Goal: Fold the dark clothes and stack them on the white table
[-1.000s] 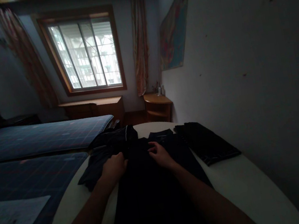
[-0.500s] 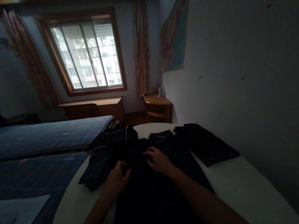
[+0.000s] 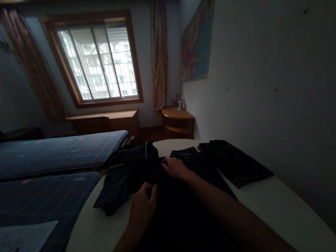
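At far left, from where I stand: a sheet of paper (image 3: 23, 238) rests on the nearer plaid mattress (image 3: 46, 197), with a second plaid mattress (image 3: 49, 154) beyond it. Behind these hangs a patterned curtain (image 3: 28, 67), followed by a wood-framed window (image 3: 100, 62) above a low desk (image 3: 118, 115). On the left part of the pale round table (image 3: 89, 234) lies a rumpled heap of dark clothing (image 3: 114, 188), a white line of trim near its upper end. Left hand (image 3: 141, 203): at the left side of the dark garment (image 3: 183, 225), thumb and fingers bent toward each other with little space between; whether cloth is pinched there cannot be told. The garment occupies the middle of the table, spread lengthwise between the forearms and running toward the near edge; its folds are lost in shadow. Right hand (image 3: 175, 168): over the garment's far part, fingers curled downward, fingertips partly hidden; I cannot tell whether they have hold of fabric. Beyond the table stands a corner shelf (image 3: 176, 115). Farther right, a folded dark cloth (image 3: 236, 162) lies slantwise near the table's edge, below a coloured poster (image 3: 199, 41) on the wall (image 3: 286, 49).
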`<control>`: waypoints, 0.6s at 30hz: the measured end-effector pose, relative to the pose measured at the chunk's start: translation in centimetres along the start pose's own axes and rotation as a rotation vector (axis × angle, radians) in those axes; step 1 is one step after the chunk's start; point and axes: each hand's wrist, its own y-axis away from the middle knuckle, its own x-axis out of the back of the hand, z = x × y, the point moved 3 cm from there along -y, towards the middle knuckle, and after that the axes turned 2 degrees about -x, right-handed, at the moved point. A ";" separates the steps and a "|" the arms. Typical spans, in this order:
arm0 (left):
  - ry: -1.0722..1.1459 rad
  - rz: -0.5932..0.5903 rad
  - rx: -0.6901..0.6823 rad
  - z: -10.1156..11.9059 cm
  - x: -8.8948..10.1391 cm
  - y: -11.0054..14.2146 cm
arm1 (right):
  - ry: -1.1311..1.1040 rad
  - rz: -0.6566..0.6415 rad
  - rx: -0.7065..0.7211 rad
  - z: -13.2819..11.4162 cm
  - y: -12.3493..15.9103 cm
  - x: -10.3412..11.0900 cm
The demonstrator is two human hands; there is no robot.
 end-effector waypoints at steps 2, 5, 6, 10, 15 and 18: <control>-0.021 -0.017 -0.011 0.4 -0.1 0.3 | -0.060 0.008 -0.045 -0.8 -1.8 -0.2; -0.059 -0.046 -0.015 0.8 -0.1 0.6 | -0.148 0.001 -0.084 -1.8 -4.1 -1.3; -0.070 -0.057 -0.013 0.9 -0.1 0.7 | -0.180 0.003 -0.077 -2.0 -4.6 -1.7; -0.107 -0.083 -0.004 1.4 -0.1 0.9 | -0.321 0.052 0.001 -2.3 -6.3 -2.9; -0.104 -0.083 0.057 0.8 0.3 0.4 | -0.505 0.204 -0.005 -0.8 -7.4 -2.2; -0.062 -0.028 0.061 -0.1 0.8 -0.2 | -0.589 0.287 -0.029 0.3 -7.5 -1.5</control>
